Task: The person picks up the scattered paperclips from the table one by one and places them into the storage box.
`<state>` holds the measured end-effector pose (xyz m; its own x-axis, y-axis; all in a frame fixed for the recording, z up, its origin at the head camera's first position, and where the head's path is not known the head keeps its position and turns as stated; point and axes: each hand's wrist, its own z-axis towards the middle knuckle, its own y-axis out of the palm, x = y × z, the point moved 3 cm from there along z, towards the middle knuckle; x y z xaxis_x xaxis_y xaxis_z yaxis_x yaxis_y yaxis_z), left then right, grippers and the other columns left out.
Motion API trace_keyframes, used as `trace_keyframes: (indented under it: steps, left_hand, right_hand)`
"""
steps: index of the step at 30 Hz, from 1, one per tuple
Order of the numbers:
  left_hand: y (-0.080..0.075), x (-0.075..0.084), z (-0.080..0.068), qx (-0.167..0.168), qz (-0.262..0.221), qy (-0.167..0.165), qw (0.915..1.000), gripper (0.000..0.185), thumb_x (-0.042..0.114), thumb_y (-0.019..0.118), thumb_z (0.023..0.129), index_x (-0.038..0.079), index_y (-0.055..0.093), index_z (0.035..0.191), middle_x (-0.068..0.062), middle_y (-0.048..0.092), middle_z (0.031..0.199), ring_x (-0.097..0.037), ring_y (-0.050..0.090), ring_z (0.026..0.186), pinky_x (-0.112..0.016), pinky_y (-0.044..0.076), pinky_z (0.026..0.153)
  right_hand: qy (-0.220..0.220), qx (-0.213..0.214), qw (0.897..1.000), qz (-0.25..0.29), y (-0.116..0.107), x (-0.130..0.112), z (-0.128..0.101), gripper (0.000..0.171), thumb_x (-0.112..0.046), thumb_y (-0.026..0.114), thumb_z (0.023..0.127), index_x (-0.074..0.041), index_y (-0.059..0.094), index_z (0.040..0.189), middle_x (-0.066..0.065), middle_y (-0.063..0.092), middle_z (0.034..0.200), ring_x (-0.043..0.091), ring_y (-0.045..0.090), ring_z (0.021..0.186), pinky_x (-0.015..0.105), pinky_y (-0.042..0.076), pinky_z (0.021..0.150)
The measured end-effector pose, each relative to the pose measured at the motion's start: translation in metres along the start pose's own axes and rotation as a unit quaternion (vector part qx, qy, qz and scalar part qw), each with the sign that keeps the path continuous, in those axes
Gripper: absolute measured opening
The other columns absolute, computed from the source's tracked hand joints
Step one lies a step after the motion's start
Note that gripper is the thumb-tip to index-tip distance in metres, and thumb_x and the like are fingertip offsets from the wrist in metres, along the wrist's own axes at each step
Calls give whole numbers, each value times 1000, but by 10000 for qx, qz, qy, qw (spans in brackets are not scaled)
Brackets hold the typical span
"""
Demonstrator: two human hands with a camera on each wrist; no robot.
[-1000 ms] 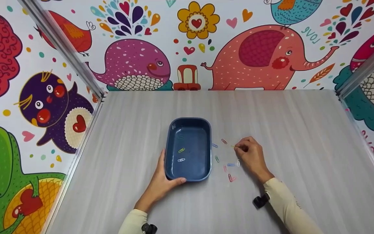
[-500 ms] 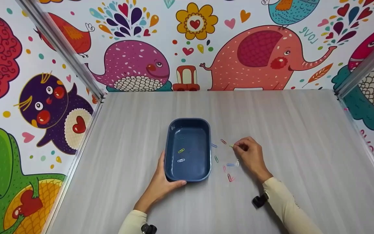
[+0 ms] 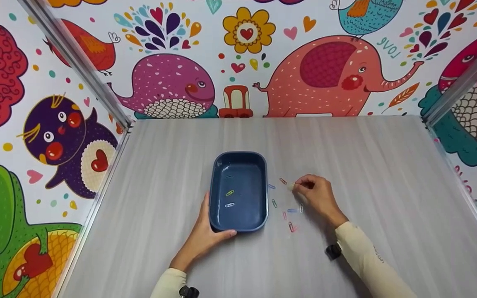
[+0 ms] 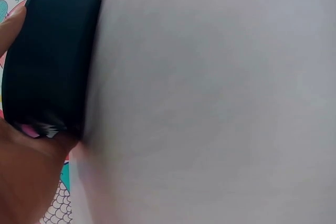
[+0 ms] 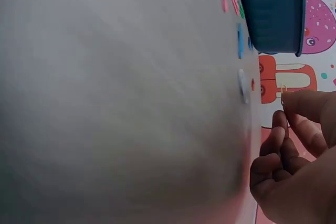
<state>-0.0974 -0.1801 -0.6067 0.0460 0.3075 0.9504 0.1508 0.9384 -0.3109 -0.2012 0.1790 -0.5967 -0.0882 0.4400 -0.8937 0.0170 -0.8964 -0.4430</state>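
Note:
A deep blue rectangular tray [image 3: 249, 213] stands on the table with a yellow-green, a white and a dark green paper clip [image 3: 230, 193] lying inside. My left hand [image 3: 201, 240] grips its near left corner, thumb along the near rim and fingers against the left wall. To the right of the tray, my right hand [image 3: 319, 196] pinches a yellow paper clip [image 5: 283, 88] between thumb and forefinger, the other fingers curled beneath. Between tray and right hand lie several loose clips, among them a red clip [image 3: 283, 181], a green clip [image 3: 274, 203] and a white clip [image 3: 301, 207].
Near the front of the loose clips are a blue clip [image 3: 292, 210] and a pink clip [image 3: 285, 215], beside red ones. The pale wood-grain table [image 3: 172, 165] is bounded by walls with cartoon animals [image 3: 321, 78] at the back and sides.
The right hand has moved slightly left toward the tray with the yellow paper clip in its fingertips. The left hand keeps its grip on the tray.

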Motion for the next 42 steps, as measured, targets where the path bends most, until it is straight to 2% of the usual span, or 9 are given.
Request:
trace_keyframes:
  steps: [7, 18, 23, 31, 37, 42]
  left_hand:
    - [0, 0, 0, -61, 240, -4, 9997, 145, 32, 102, 81, -2, -4, 174, -28, 1, 181, -48, 6, 167, -68, 14, 130]
    - [2, 1, 0, -26, 429, -60, 9991, 142, 33, 100, 83, -2, -2, 174, -29, 3, 181, -49, 7, 167, -68, 16, 129]
    - [2, 2, 0, 9, 368, -109, 9993, 142, 35, 100, 83, 0, -2, 175, -27, 3, 182, -47, 8, 167, -67, 16, 130]
    - [4, 4, -1, 26, 254, -182, 9995, 140, 36, 100, 84, 2, -1, 176, -25, 3, 182, -44, 8, 168, -65, 15, 131]
    - [3, 4, 0, 144, 359, -49, 9992, 140, 37, 101, 81, 0, 5, 175, -25, 13, 180, -44, 18, 165, -64, 21, 130]
    - [0, 5, -2, 340, 742, 165, 9965, 139, 42, 103, 78, -1, 12, 174, -26, 27, 173, -44, 35, 157, -63, 31, 126]
  right_hand:
    - [-32, -111, 9999, 35, -4, -14, 7, 4, 3, 77, 99, 4, 80, 101, 14, 73, 94, 23, 60, 83, 21, 48, 69]
    - [-206, -419, 9989, 22, 7, -41, 11, 4, -2, 82, 97, 2, 82, 98, 9, 75, 92, 22, 61, 84, 23, 51, 71]
    - [-317, -645, 9974, 5, 14, -55, 14, 3, -2, 81, 99, 1, 81, 98, 8, 75, 91, 22, 62, 83, 23, 53, 71]
    - [-591, -941, 9938, -54, 27, -73, 20, 5, 0, 82, 96, -3, 81, 92, 5, 74, 86, 19, 62, 81, 23, 50, 70]
    - [-711, -1128, 9908, -212, 37, -83, 19, 8, -1, 83, 95, -7, 82, 90, 0, 73, 85, 17, 62, 80, 24, 49, 69]
    - [-911, -1270, 9873, -288, 47, -93, 15, 10, -1, 81, 96, -9, 83, 90, -2, 74, 85, 16, 62, 80, 25, 49, 69]
